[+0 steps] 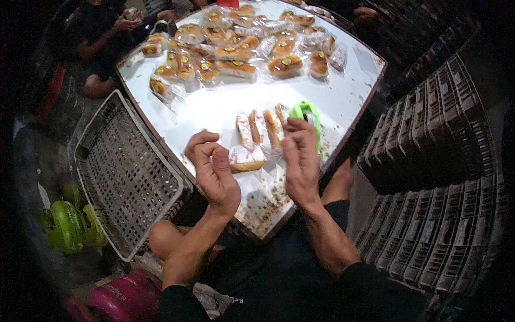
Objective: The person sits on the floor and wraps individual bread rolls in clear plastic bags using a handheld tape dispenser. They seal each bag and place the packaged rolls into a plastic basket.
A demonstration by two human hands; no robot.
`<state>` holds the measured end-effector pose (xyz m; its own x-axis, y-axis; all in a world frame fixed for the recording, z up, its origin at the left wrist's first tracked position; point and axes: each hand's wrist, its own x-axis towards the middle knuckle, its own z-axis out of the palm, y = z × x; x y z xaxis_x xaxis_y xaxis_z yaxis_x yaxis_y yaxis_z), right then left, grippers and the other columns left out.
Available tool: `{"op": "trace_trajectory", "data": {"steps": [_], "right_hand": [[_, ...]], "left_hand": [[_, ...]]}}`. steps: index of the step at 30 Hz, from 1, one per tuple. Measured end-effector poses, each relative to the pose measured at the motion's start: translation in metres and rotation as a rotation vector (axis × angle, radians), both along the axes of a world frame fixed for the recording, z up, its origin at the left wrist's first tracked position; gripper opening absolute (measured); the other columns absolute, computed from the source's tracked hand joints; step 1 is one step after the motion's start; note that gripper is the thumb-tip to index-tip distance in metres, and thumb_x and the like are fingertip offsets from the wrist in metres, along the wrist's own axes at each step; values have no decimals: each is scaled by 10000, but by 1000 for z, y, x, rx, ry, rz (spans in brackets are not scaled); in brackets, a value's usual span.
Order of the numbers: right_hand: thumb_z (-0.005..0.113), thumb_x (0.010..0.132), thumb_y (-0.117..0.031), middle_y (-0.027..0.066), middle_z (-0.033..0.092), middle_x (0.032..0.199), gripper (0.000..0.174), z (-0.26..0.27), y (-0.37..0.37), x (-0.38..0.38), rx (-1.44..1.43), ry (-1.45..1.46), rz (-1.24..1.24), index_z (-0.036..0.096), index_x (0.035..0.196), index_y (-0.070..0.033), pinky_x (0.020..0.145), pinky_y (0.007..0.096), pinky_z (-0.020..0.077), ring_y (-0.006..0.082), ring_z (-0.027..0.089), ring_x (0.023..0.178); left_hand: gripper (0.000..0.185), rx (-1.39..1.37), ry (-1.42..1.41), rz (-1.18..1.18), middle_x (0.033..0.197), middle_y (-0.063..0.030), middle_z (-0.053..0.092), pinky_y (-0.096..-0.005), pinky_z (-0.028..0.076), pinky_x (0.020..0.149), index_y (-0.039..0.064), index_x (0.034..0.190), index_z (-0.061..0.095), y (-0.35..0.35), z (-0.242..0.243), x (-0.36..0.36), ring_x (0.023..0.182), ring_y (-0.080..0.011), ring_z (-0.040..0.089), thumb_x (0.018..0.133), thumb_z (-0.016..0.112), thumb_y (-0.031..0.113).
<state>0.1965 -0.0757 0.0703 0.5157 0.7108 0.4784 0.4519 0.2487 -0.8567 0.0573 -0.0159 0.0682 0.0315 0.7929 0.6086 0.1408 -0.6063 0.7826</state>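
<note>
My left hand (213,169) is raised over the near part of a white table (350,96), fingers curled, with nothing seen in it. Close to its fingertips lies a bread roll with a white, red-marked coating (248,157). Several more rolls (261,126) lie side by side just beyond it, some apparently in clear plastic. My right hand (299,161) is at the right of these rolls, fingers bent and somewhat blurred; whether it pinches any plastic is not plain. Just beyond its fingers lies a green tape dispenser (304,108), partly covered by the hand.
Many bagged buns (285,64) with yellow stickers cover the far half of the table. An upright-edged plastic crate (128,173) stands at the left, stacked crates (430,133) at the right. Green gas cylinders (66,227) sit lower left. Another person's hands (126,24) are at the upper left.
</note>
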Motion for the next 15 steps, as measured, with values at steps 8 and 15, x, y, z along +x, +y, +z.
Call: {"op": "trace_trajectory", "data": {"steps": [8,15], "right_hand": [[388,1042,-155,157,642,898,116,24,18,-24,213,546,299,404,1085,-48,785,325,535,196,634,814],[437,1028,-137,165,681,939,107,14,20,-29,151,593,289,425,1044,-33,824,301,482,177,626,856]], "left_hand": [[191,-355,-307,-207,811,-56,540,-280,465,744,-3,1019,450,7,7,10,755,-123,540,1045,417,183],[344,-193,-215,-192,966,-108,570,-330,468,864,-26,1024,568,-17,-2,13,940,-223,575,981,578,315]]}}
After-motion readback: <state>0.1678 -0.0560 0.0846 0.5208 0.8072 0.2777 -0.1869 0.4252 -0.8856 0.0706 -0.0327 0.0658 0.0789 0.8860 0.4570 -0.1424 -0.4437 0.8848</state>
